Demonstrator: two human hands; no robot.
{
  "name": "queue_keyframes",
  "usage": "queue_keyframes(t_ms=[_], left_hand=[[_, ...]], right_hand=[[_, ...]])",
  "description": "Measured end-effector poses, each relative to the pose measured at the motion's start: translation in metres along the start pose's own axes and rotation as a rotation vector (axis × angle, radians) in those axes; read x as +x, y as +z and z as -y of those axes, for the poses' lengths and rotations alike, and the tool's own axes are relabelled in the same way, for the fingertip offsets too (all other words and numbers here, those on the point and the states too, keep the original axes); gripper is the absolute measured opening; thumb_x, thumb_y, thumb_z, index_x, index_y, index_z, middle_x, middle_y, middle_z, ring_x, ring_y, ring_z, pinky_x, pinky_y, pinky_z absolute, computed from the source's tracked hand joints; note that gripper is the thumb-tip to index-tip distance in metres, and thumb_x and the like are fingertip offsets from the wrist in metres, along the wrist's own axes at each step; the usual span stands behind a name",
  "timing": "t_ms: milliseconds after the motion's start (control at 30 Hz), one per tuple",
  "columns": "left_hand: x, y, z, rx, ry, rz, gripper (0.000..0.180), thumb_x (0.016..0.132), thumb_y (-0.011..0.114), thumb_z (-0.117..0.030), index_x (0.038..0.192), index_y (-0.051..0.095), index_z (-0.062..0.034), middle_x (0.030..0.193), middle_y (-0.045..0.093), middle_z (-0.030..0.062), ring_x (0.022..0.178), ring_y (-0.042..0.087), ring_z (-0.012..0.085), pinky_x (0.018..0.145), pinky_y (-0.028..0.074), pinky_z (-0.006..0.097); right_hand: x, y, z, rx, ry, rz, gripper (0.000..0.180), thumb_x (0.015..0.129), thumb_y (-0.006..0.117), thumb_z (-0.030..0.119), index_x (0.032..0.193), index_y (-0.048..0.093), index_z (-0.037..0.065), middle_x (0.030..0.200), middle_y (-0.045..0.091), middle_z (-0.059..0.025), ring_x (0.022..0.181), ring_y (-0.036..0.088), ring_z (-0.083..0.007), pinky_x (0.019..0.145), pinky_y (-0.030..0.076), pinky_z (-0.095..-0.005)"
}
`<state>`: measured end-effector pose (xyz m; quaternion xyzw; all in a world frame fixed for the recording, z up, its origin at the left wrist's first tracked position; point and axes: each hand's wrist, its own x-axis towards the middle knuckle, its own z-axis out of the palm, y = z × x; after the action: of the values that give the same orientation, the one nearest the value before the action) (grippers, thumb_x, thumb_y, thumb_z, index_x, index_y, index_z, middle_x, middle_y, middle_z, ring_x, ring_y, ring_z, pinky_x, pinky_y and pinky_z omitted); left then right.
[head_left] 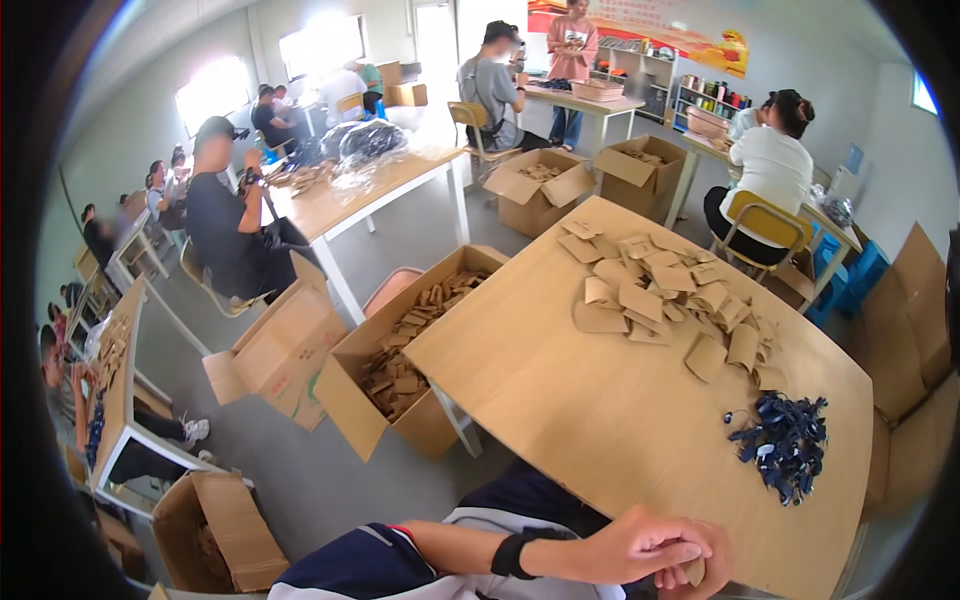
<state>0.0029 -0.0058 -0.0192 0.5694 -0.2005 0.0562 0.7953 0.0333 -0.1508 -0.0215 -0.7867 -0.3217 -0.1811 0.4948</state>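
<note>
Over the near edge of the wooden table (540,380), my left hand (635,545), with a black band on its wrist, is closed and meets my right hand (715,560). Between their curled fingers shows a small bit of a brown cardboard piece (694,571); most of it is hidden by the hands. Beyond them to the right is a heap of dark blue cords (785,445), tangled with small shiny parts. Farther back, a loose spread of folded brown cardboard pieces (665,290) covers part of the tabletop.
Left of the table stands an open carton (455,420) full of cardboard pieces; another carton (215,535) sits at lower left. More open cartons (540,190) stand beyond the far edge. Tall cardboard (905,330) leans at right. Several people sit at other tables (390,180).
</note>
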Motion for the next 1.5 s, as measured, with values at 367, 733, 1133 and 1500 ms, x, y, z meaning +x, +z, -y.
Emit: queue_keyframes(t_ms=[367, 733, 1133, 1500], left_hand=[[0.032, -0.015, -0.028, 0.269, 0.052, 0.868, 0.013, 0.096, 0.055, -0.012, 0.099, 0.062, -0.0010, 0.072, 0.067, 0.0091, 0.060, 0.064, 0.0216, 0.057, 0.048, 0.033], [0.032, -0.021, -0.008, 0.686, 0.599, 0.504, 0.023, 0.091, 0.060, -0.010, 0.113, 0.055, -0.0038, 0.120, 0.065, 0.0127, 0.105, 0.065, 0.0300, 0.088, 0.052, 0.045], [0.030, -0.004, -0.008, 0.995, 0.329, 0.405, 0.068, 0.076, 0.079, -0.026, 0.133, 0.048, -0.0062, 0.133, 0.059, 0.0100, 0.126, 0.054, 0.0284, 0.113, 0.029, 0.055], [0.119, -0.041, 0.003, 1.257, 0.193, 0.464, 0.017, 0.087, 0.057, -0.008, 0.103, 0.057, -0.0018, 0.091, 0.065, 0.0103, 0.086, 0.063, 0.0288, 0.074, 0.049, 0.042]], right_hand=[[-0.006, -0.043, -0.004, 0.753, 0.466, 0.908, 0.024, 0.080, 0.070, -0.004, 0.104, 0.070, -0.002, 0.091, 0.068, -0.0134, 0.083, 0.066, -0.0241, 0.072, 0.053, -0.0354], [-0.052, -0.026, -0.033, 1.498, 0.972, 0.371, 0.052, 0.058, 0.091, 0.030, 0.094, 0.068, 0.001, 0.089, 0.066, -0.0090, 0.084, 0.061, -0.0155, 0.069, 0.048, -0.0294], [-0.060, -0.079, -0.044, -0.173, 0.239, -0.427, 0.074, 0.087, 0.056, 0.065, 0.111, 0.047, -0.004, 0.099, 0.060, -0.0149, 0.095, 0.062, -0.0286, 0.086, 0.049, -0.0420], [-0.333, -0.194, -0.114, -1.622, 0.797, -0.428, 0.046, 0.085, 0.060, -0.004, 0.128, 0.047, -0.001, 0.121, 0.057, -0.0149, 0.101, 0.059, -0.0276, 0.093, 0.048, -0.0380]])
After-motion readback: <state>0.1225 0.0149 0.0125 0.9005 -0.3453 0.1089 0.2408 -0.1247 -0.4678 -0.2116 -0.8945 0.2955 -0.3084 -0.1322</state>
